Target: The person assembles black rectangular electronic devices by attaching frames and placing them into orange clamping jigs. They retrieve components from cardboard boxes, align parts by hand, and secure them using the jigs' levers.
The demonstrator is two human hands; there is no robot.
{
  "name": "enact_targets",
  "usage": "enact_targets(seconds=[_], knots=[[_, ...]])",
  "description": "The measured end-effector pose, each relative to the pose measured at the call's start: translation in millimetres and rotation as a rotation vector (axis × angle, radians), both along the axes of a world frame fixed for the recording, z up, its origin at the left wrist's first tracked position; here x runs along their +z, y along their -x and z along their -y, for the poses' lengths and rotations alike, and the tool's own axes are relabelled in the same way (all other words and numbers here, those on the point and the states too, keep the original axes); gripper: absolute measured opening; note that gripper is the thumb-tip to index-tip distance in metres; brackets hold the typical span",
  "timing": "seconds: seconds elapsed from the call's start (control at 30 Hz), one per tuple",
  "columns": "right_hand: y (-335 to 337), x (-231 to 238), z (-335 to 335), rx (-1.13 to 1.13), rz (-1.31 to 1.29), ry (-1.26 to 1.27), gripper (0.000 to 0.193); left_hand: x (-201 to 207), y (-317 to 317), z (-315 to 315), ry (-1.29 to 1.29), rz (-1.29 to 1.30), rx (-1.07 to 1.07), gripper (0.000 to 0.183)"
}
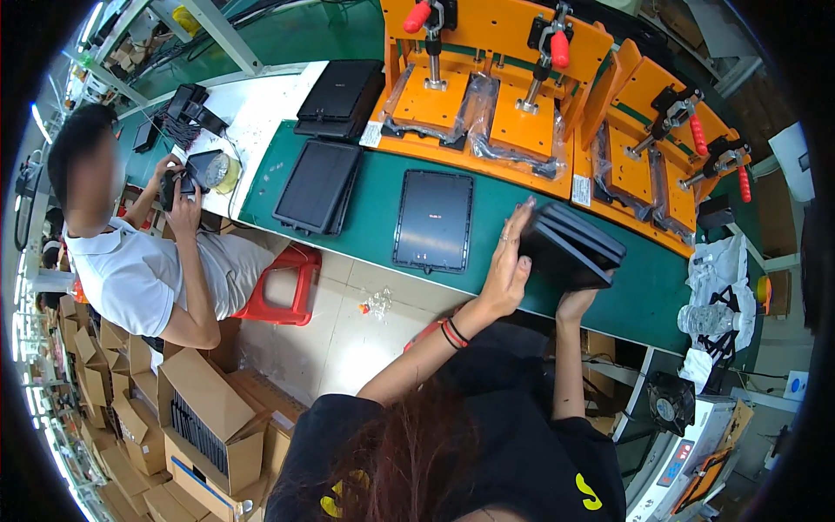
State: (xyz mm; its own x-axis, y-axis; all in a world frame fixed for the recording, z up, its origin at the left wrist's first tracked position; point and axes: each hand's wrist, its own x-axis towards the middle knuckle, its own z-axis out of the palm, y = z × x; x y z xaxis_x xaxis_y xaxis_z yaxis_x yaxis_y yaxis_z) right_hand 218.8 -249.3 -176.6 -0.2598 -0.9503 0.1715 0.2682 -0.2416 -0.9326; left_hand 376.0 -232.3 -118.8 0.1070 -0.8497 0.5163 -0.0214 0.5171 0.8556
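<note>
Black rectangular panels (576, 245), stacked, slim, tilted, left hand (504, 277) wide alongside, right hand (574, 304) holding them below

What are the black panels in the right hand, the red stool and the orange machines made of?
The black panels look like plastic: smooth and dark, with a soft sheen. The red stool seems to be plastic too, glossy and one colour all over. The orange machines could be painted metal, since their plates look flat and thick, but the colour hides what's underneath.
</note>
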Motion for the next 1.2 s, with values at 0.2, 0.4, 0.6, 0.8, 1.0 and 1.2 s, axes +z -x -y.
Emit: enact_targets(seconds=[0.2,0.4,0.6,0.8,1.0,1.2], knots=[[-16,37,-6,-0.036,0.042,-0.129,0.055,27,-6,1,0.108,0.046,0.038,0.066],[-20,43,0,-0.150,0.104,-0.144,0.057,7,-2,13,-0.081,0.085,-0.058,0.065],[-32,38,2,-0.329,-0.136,-0.146,0.063,-30,24,15,-0.313,-0.381,0.059,0.054],[-43,79,17,-0.156,-0.453,-0.022,0.060,-64,54,13,-0.347,-1.151,0.116,0.066],[-84,136,25,-0.097,-0.901,0.064,0.054,16,10,10,-0.315,-1.231,0.190,0.070],[-192,164,51,0.407,-0.249,-0.184,0.089,83,-123,-12,-0.258,-0.644,0.279,0.071]])
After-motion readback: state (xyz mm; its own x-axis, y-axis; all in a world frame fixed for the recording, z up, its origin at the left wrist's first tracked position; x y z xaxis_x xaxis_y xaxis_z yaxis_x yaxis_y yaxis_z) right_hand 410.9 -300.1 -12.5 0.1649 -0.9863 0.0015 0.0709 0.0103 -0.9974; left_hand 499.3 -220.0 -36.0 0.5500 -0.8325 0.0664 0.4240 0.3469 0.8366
